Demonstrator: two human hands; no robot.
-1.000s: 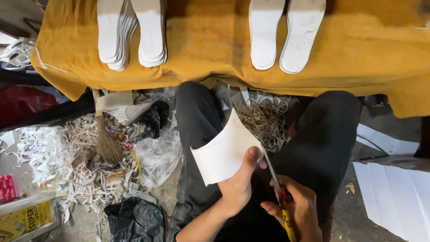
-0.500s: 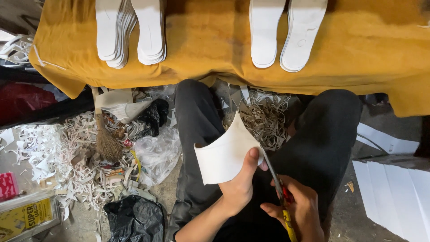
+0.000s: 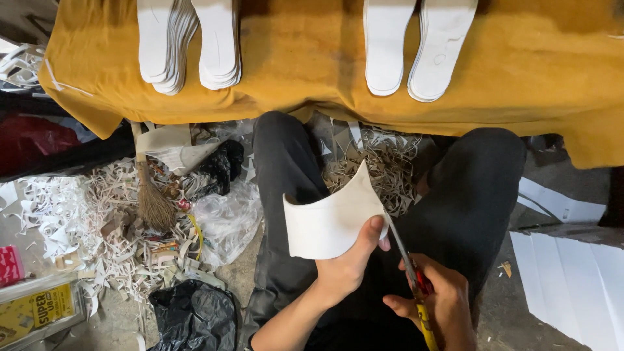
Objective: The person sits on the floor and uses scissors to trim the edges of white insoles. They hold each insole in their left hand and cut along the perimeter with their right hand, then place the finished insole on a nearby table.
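**Scissors deeper along the white sheet**

Since the earlier frame the white sheet (image 3: pixel 328 224) has swung lower and more level, and the scissors (image 3: pixel 408 273) have run further up its right edge. At lower centre of the frame the left hand (image 3: pixel 348 266) is clamped on the sheet's lower right corner, thumb on top. That curved sheet lies with its long axis roughly left to right, one pointed corner aimed up toward the bench. Just right of it, the right hand (image 3: pixel 439 305) is closed around the red and yellow scissor handles; the blades point up and left, touching the sheet's edge.

At lower left lies a flat yellow package (image 3: pixel 39 309) with a printed label, beside a small pink box (image 3: pixel 10 265) at the frame's edge. Above them a broom (image 3: pixel 151 195) rests among white paper scraps (image 3: pixel 58 208). Across the top, white insoles (image 3: pixel 188 42) lie in stacks on the bench's mustard cloth (image 3: pixel 312 58), toes pointing down the frame.
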